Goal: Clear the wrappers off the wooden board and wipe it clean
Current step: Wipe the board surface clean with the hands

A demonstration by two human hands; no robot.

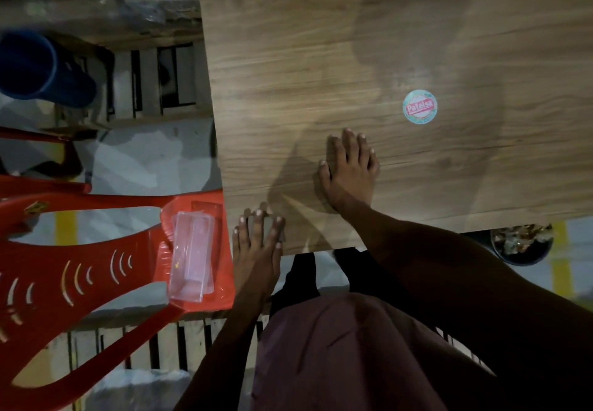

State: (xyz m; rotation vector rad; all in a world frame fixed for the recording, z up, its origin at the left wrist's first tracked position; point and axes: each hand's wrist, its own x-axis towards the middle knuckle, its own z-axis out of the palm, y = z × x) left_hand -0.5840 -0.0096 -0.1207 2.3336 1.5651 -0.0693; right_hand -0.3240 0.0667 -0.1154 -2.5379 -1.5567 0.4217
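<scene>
Head view, right hand flat on wooden board

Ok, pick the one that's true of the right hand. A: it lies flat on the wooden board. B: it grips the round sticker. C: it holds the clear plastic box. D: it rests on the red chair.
A: the right hand lies with straight fingers flat on the wooden board, short of the round sticker.

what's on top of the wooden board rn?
On the wooden board: a round sticker, the right hand flat, the left hand at its near edge. No wrappers visible.
</scene>
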